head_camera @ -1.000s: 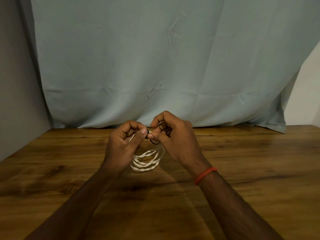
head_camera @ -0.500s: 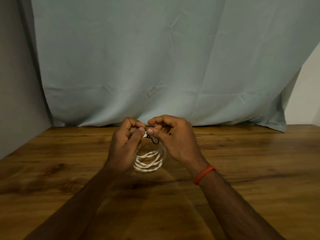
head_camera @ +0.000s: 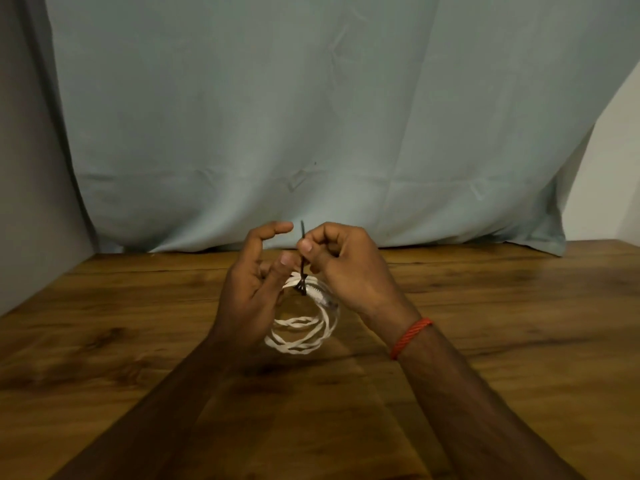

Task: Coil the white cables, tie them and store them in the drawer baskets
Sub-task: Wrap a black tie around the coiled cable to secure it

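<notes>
A coiled white cable (head_camera: 300, 336) hangs just above the wooden surface (head_camera: 519, 323), held between a person's hands. The right hand (head_camera: 346, 268), with a red thread bracelet (head_camera: 411, 337) at the wrist, pinches the tail of a black tie (head_camera: 302, 268) looped around the coil. The left hand (head_camera: 252, 292) is mostly open, thumb tip against the tie. Drawing the tail straight while steadying the loops should cinch it cleanly. The cable looks twisted, wound in several loose rounds. A pale blue curtain (head_camera: 311, 116) hangs behind.
</notes>
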{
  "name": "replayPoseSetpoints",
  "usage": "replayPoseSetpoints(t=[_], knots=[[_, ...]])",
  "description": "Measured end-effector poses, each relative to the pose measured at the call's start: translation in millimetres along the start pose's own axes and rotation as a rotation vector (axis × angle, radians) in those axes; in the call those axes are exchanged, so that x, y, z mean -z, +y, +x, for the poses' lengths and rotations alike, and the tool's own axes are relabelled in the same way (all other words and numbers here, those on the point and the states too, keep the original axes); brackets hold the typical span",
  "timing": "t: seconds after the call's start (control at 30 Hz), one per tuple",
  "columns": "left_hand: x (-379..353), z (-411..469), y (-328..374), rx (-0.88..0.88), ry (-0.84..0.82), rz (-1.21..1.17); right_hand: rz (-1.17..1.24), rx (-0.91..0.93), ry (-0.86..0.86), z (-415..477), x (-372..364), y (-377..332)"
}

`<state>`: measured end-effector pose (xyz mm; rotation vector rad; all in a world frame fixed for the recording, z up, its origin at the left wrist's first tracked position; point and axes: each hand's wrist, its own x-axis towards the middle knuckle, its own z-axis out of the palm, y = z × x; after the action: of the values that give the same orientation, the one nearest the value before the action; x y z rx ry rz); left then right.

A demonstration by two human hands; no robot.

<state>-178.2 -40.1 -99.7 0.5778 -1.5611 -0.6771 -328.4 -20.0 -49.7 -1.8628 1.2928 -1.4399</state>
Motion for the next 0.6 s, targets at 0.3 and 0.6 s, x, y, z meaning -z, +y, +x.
replayPoseSetpoints(t=[0.3,0.6], knots=[[-4.8,1.9,10.3,-0.003,-0.104,0.094,0.187,-0.015,0.285,1.6,4.8,-7.2],[-10.1,-8.1,16.5,-0.009,-0.198,0.094,0.235,-0.133,0.254,13.4,16.1,8.9]])
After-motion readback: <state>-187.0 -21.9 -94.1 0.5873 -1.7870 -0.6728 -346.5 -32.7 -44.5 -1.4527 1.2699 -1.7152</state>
